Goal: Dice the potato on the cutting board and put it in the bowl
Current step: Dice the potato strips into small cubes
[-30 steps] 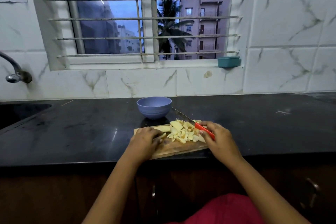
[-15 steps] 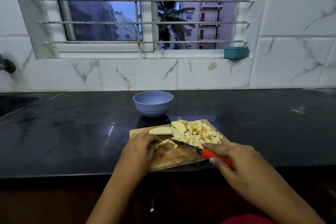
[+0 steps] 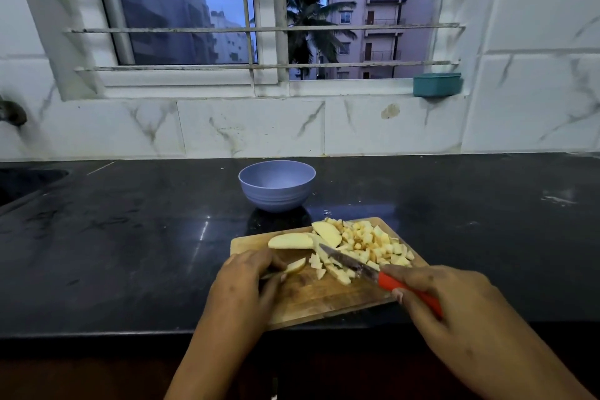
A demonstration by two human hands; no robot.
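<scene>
Now the right hand (image 3: 454, 312) sits drawn back toward the body. A second ago it was up beside the heap, with the blade pointing away toward the bowl. Since half a second ago its pose has hardly changed. Its fingers are curled round the red handle of the knife (image 3: 373, 273). The blade runs up and to the left from the hand, lying across the near edge of the diced potato (image 3: 373, 243). That heap sits just beyond the right hand, on the far right part of the cutting board (image 3: 318, 299).

The left hand (image 3: 246, 289) stays on the board's left side, as in both earlier frames. Its fingers are curled down, pinching a potato wedge (image 3: 296, 266) against the wood. The wedge's pale end sticks out to the right of the fingertips, near the blade's tip. Just beyond the left hand lie two larger uncut slices (image 3: 290, 241), the right one touching the heap. A few small cut pieces lie between the two hands, under and beside the blade.

Farther out, past the slices, the bowl (image 3: 277, 185) stands on the black counter (image 3: 130, 237), apart from the board. It has not moved relative to the board.
</scene>
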